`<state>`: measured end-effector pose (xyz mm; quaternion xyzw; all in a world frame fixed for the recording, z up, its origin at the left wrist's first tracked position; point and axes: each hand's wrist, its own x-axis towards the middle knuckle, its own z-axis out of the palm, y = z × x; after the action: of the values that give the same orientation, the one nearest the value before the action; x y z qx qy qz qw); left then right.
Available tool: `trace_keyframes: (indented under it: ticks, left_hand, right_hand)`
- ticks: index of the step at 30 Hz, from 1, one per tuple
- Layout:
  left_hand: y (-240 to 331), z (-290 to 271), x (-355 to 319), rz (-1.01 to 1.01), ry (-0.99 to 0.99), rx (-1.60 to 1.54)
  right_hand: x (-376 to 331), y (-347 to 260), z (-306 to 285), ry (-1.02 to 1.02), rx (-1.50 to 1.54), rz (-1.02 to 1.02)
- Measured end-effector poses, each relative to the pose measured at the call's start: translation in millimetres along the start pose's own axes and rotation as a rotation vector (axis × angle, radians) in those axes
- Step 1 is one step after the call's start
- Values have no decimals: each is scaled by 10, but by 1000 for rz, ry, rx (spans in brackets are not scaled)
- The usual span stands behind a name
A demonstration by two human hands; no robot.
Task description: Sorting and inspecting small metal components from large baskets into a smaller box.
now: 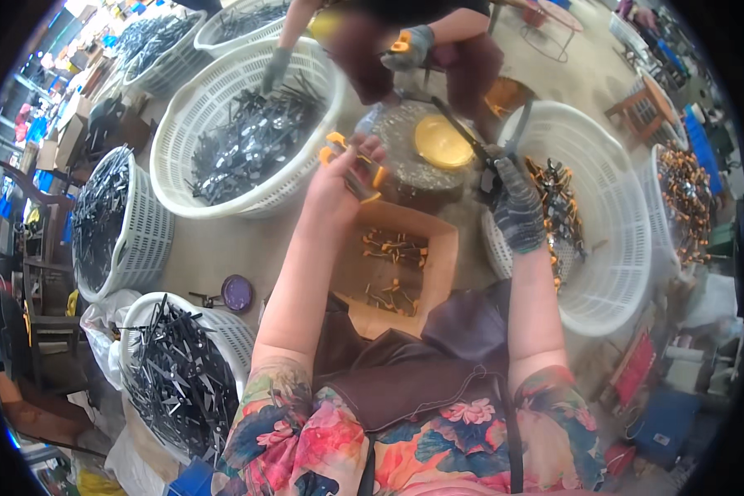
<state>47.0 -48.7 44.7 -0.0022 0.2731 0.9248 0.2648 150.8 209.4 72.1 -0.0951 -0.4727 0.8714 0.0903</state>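
Note:
My bare left hand (354,172) is closed around some orange-and-black handle pieces (372,183), above a cardboard box (442,248). More orange-and-black handled pieces (393,248) lie inside that box. On my right hand (517,207) is a grey knitted glove. Its fingers are wrapped round a long black blade-like piece (459,126) that slants up toward the far left, beside the rim of a big white basket. A yellow dish (444,140) rests on a speckled round stand (393,140) between my hands and a co-worker.
Opposite me, a co-worker's gloved hand (409,47) grips an orange-handled thing; the other (275,70) reaches into a white basket (167,157) of black blades. At right, a white basket (624,248) holds orange-and-black pieces. More blade-filled baskets (153,227) stand at left, near a purple round lid (237,293).

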Motion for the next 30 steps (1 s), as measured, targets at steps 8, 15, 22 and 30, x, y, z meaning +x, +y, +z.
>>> trace_keyframes:
  ticks: [8,15,22,30]
  left_hand:
    - [-184,-154,118,64,47,147]
    - [-413,-107,207,-54,140,254]
    - [-457,-193,237,-104,155,204]
    - [-378,-178,212,-103,221,214]
  right_hand:
    - [296,130,-168,221,-954,-524]
    - [595,350,-335,237,-1506,-595]
    - [681,539,-276,243,-1643,-686]
    - [685,632,-185,163,-1557,-629]
